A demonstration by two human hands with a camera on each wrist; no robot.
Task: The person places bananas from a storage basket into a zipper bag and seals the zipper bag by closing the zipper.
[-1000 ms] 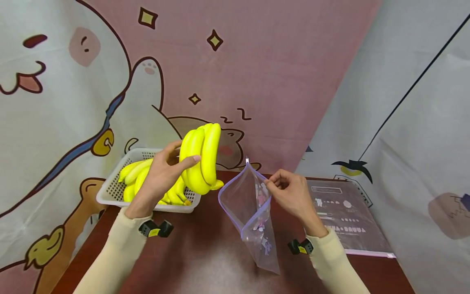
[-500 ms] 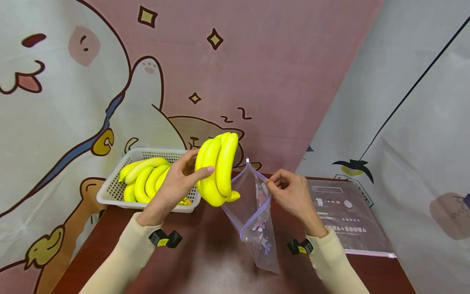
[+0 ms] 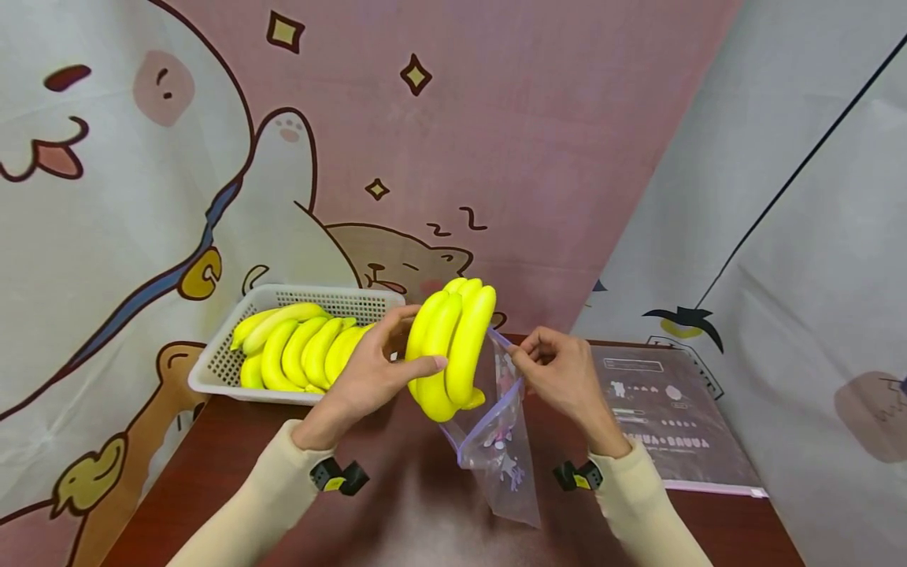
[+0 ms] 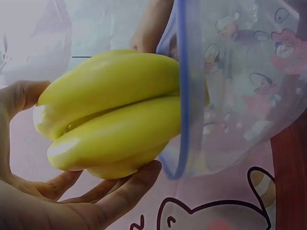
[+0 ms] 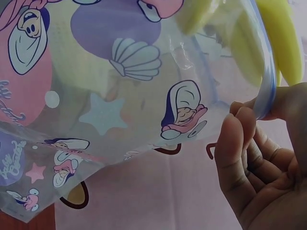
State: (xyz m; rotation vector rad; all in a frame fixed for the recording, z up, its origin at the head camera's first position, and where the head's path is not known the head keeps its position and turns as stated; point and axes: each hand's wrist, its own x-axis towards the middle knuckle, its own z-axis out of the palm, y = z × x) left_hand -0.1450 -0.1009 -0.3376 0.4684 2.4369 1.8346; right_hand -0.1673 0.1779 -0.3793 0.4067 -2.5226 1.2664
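Note:
A bunch of yellow bananas [image 3: 453, 342] is in my left hand [image 3: 375, 378], thumb on the near side and fingers behind it. My right hand [image 3: 556, 374] pinches the purple rim of a clear zip bag [image 3: 506, 457] printed with cartoon figures. In the left wrist view the stem end of the banana bunch [image 4: 120, 105] sits inside the mouth of the zip bag [image 4: 230, 96], while the other end stays outside by my left hand [image 4: 91, 201]. Through the right wrist view, my right hand [image 5: 261, 158] grips the bag's edge between thumb and fingertips.
A white perforated basket [image 3: 220, 382] with more bananas [image 3: 298, 346] stands at the back left. Flat on the table at the right lies another zip bag [image 3: 666, 417] with a pink slider strip. A printed cloth [image 3: 538, 157] hangs behind the brown table [image 3: 283, 488].
My left hand has carried the banana bunch rightward and down, from beside the basket to the bag's mouth. The right hand keeps its pinch on the rim, almost still.

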